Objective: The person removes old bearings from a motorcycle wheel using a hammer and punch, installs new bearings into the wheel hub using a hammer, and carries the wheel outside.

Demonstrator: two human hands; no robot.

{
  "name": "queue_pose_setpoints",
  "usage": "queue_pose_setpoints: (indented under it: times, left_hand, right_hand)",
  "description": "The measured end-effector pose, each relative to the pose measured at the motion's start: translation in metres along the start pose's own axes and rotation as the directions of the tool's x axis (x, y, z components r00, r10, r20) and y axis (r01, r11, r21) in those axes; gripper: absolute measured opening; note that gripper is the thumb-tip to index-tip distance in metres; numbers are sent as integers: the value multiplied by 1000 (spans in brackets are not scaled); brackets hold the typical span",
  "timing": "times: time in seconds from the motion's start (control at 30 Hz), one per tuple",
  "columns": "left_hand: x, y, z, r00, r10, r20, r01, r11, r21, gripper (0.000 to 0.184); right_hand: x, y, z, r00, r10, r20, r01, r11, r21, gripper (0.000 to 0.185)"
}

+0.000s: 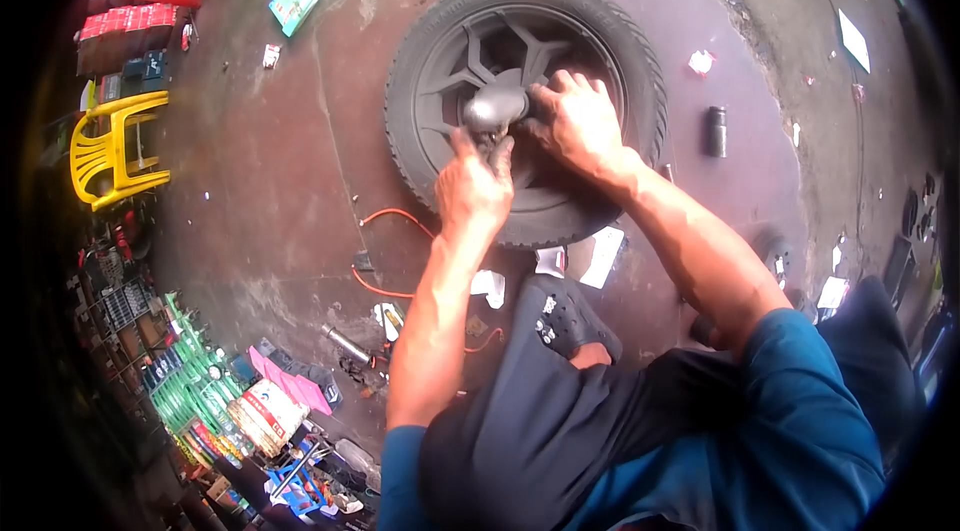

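Note:
A black tyre point(635, 61) on a dark spoked wheel point(540, 49) lies flat on the floor in front of me. Over its hub is a dark grey rounded part point(492, 109), smooth on top; its exact kind I cannot make out. My right hand point(580, 126) grips its right side with bent fingers. From below, my left hand point(472, 193) closes thumb and fingers on its lower end, where a small piece is mostly hidden. The fingertips look dark with grime.
A black cylinder point(716, 131) stands right of the tyre. An orange cord point(390, 215) runs along the floor at left, near a metal tool point(347, 343). Paper scraps point(603, 256) lie by my shoe point(570, 316). A yellow chair point(118, 151) and stacked goods line the left side.

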State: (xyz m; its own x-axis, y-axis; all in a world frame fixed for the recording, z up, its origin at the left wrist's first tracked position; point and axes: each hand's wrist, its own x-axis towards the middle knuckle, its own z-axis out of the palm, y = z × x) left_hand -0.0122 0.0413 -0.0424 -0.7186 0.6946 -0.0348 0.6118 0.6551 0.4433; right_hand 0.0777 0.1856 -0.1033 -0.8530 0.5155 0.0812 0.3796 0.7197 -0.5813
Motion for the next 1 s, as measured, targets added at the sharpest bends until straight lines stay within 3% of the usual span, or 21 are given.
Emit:
queue_pose_setpoints:
  times: [0.07,0.13,0.2,0.23,0.33,0.37,0.4,0.47,0.53,0.57,0.67,0.7,0.8,0.83,0.87,0.93,0.97,1.0]
  left_hand:
    - [12,-2,-15,993,-4,118,19,992,-126,45]
    - [15,15,-37,997,-33,62,43,985,-165,44]
    - [13,13,-31,956,103,-276,-203,908,-365,43]
    - [12,21,-34,912,158,-378,-301,884,-358,47]
    - [0,-6,1,1000,-29,-3,28,999,-38,49]
    - [2,-18,10,999,-13,-43,8,992,-126,48]
    - [11,-10,-7,997,-53,57,59,992,-113,47]
    - [17,1,-27,996,-50,81,56,995,-78,47]
    - [9,13,-30,981,47,-190,-109,938,-329,48]
    - [7,12,-24,938,116,-325,-234,907,-351,49]
    - [-8,0,0,994,-91,56,90,996,17,50]
    - [-6,2,0,998,-64,-28,63,997,-50,49]
    - [9,-3,-25,997,-41,67,43,998,-39,47]
    - [7,5,-35,999,-40,-10,38,987,-153,45]
    - [4,6,-30,979,22,-203,-96,927,-361,45]
    - [4,15,-26,894,139,-425,-297,895,-332,48]
    - [1,13,-19,983,44,-179,-80,976,-203,50]
    - [-2,4,-9,993,-104,51,105,994,-16,53]
  right_hand:
    - [0,2,-2,1000,-4,8,4,1000,7,36]
    - [3,-2,-8,997,28,73,-31,999,38,37]
    - [1,0,-5,999,22,41,-23,1000,12,37]
    - [1,-1,-10,998,14,67,-15,1000,25,39]
    - [-1,4,4,999,-9,-52,6,999,-54,46]
    - [0,2,-2,1000,0,-12,0,999,-38,45]
    - [-1,1,-3,1000,14,-13,-14,1000,-23,45]
    - [0,1,-3,1000,12,6,-12,1000,4,44]
    - [0,4,-3,1000,25,8,-25,999,-21,43]
    - [-3,2,-3,998,36,44,-36,999,-12,42]
    - [5,-1,-9,998,23,53,-22,1000,-9,40]
    - [2,-2,-7,1000,14,27,-13,1000,-19,40]
    - [0,-1,-7,1000,13,20,-13,1000,1,40]
    - [1,-2,-7,999,26,34,-27,999,21,39]
    - [3,2,-8,999,31,36,-32,999,8,39]
    - [1,-1,-6,998,27,65,-28,1000,6,39]
    - [0,0,-6,1000,18,5,-18,1000,-11,44]
    - [1,1,-1,1000,25,-7,-25,999,-32,44]
